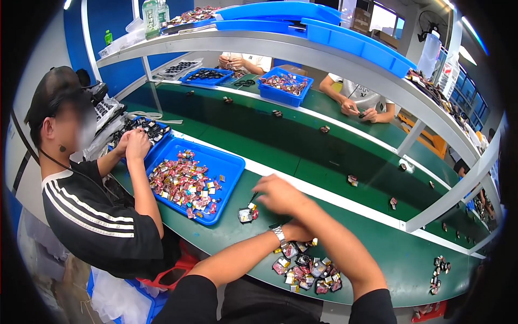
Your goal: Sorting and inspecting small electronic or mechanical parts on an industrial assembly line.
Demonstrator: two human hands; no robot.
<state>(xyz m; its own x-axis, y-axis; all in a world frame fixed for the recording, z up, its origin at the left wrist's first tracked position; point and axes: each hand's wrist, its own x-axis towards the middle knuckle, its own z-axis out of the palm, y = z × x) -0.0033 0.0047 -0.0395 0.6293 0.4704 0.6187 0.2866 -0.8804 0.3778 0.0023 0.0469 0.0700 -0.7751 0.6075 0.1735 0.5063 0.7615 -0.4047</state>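
My arms cross over the green table. My right hand (281, 195) reaches to the left, fingers partly stretched and a little blurred, with nothing visible in them. Just below its fingertips lies a small electronic assembly (247, 214) with red, yellow and clear parts and a thin dark piece sticking up. My left hand (298, 232), with a metal watch (279, 236) at its wrist, passes under my right forearm. Its fingers are hidden there. Next to it, in front of me, is a pile of similar small assemblies (307, 270).
A blue tray (237, 167) of small red and yellow parts stands at left, beside a seated person (91, 200) handling black pieces. Beyond runs a green conveyor belt (270, 137) carrying scattered assemblies. Overhead is a white shelf frame (226, 42). Two people work across.
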